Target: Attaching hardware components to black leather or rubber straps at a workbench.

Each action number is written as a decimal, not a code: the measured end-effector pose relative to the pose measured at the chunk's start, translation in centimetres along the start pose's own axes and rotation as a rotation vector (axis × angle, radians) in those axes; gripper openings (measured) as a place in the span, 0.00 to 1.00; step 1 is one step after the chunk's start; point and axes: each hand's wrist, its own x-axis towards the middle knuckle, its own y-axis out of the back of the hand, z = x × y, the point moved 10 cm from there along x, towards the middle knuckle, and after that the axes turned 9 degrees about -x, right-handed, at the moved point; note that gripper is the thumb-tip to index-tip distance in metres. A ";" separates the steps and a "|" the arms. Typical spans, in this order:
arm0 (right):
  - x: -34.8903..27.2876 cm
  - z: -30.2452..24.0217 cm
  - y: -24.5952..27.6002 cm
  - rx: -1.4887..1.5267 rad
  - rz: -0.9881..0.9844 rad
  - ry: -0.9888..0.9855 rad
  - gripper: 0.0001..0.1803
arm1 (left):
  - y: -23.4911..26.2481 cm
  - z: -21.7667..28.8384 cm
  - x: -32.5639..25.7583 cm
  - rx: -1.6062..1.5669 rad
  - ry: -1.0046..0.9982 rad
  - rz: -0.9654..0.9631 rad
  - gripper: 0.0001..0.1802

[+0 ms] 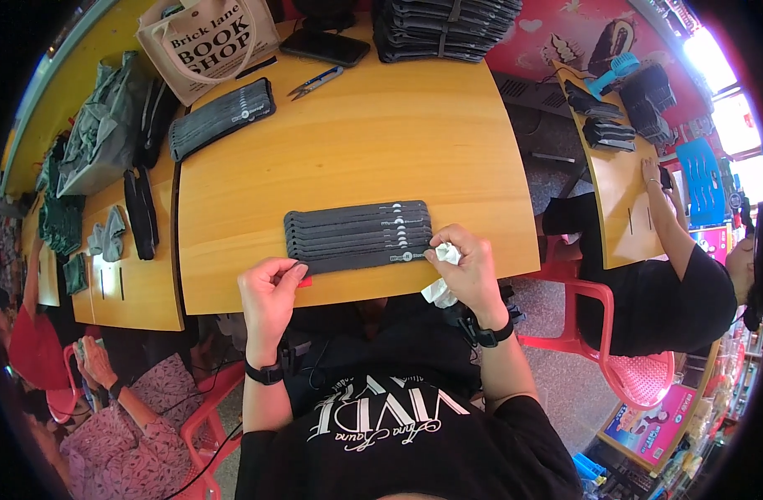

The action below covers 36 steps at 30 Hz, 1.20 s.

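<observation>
Dark strip stack point(356, 235) between hands: left point(269, 293), right point(469, 267).

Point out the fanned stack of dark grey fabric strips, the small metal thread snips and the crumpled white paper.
Dark grey fabric strips point(356, 233), head view, stack's middle.
Metal thread snips point(315, 82), head view, handle.
Crumpled white paper point(448, 252), head view, top fold.
</observation>
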 end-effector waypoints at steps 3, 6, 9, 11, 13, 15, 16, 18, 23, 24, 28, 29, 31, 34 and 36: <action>0.1 -0.2 0.1 -0.001 0.013 0.019 0.08 | 0.0 0.2 0.0 0.011 0.000 0.009 0.03; 0.1 -0.1 0.1 -0.004 0.009 0.017 0.08 | 0.1 0.3 -0.1 0.016 -0.015 0.007 0.03; 0.1 -0.2 0.2 -0.015 0.000 0.012 0.08 | -0.1 0.4 0.0 0.027 -0.009 -0.002 0.03; 0.1 -0.2 -0.1 -0.019 -0.009 0.011 0.08 | 0.1 -0.2 0.1 0.028 -0.042 -0.007 0.03; 0.1 -0.3 0.1 0.000 0.007 0.024 0.07 | 0.0 0.1 0.1 0.025 -0.077 -0.018 0.03; 0.1 -0.3 0.2 0.005 0.005 0.014 0.07 | -0.2 0.2 0.0 0.034 -0.060 -0.022 0.03; 0.1 -0.2 0.2 0.009 0.003 0.004 0.07 | -0.1 0.2 0.0 0.034 -0.060 -0.022 0.03; 0.1 -0.3 0.1 0.006 0.002 0.007 0.07 | -0.1 0.3 0.0 0.024 -0.077 -0.016 0.03; 0.3 -0.2 -0.1 -0.023 -0.009 0.016 0.07 | 0.1 0.0 0.1 0.032 -0.008 -0.002 0.03; 0.3 -0.1 -0.1 -0.023 -0.008 0.009 0.07 | 0.1 -0.1 0.1 0.046 -0.011 -0.007 0.03; 0.3 0.0 -0.1 -0.021 -0.021 -0.011 0.08 | -0.2 0.3 0.1 0.026 0.000 -0.006 0.03; 0.3 0.1 -0.1 -0.022 -0.020 -0.011 0.08 | -0.2 0.4 0.2 0.016 0.000 -0.011 0.03; 0.3 0.0 -0.1 -0.035 -0.025 -0.016 0.07 | -0.1 0.4 0.0 0.007 -0.007 -0.012 0.03; 0.3 -0.5 0.1 -0.036 0.029 0.056 0.07 | -0.2 0.0 0.1 0.008 -0.047 -0.017 0.02; 0.4 -0.5 0.2 -0.039 0.024 0.042 0.08 | -0.2 -0.2 0.2 0.013 -0.037 -0.019 0.02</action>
